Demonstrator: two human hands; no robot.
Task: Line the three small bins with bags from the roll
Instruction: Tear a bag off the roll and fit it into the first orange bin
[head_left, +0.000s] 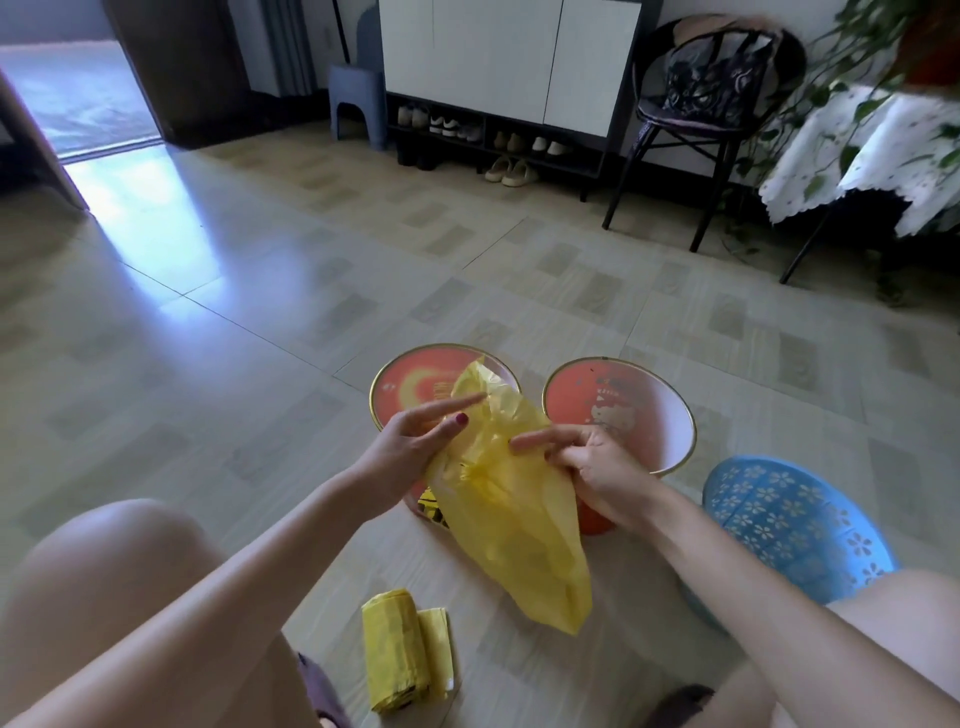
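A loose yellow bag (514, 530) hangs between both hands above the floor. My left hand (410, 447) pinches its upper left edge, with the index finger stretched out. Its right edge is gripped by my right hand (587, 462). Behind the bag stand two orange-pink bins with gold rims, the left bin (405, 384) and the right bin (623, 395), both unlined. A blue perforated bin (789, 525) sits at the right by my knee. The yellow roll of bags (395, 654) lies on the floor in front, one bag partly unrolled.
My bare knees frame the bottom corners. A shoe cabinet (498, 93) stands at the far wall, a grey stool (358, 98) to its left, a black chair (711, 104) to its right. A cloth-covered plant table (857, 161) is at far right.
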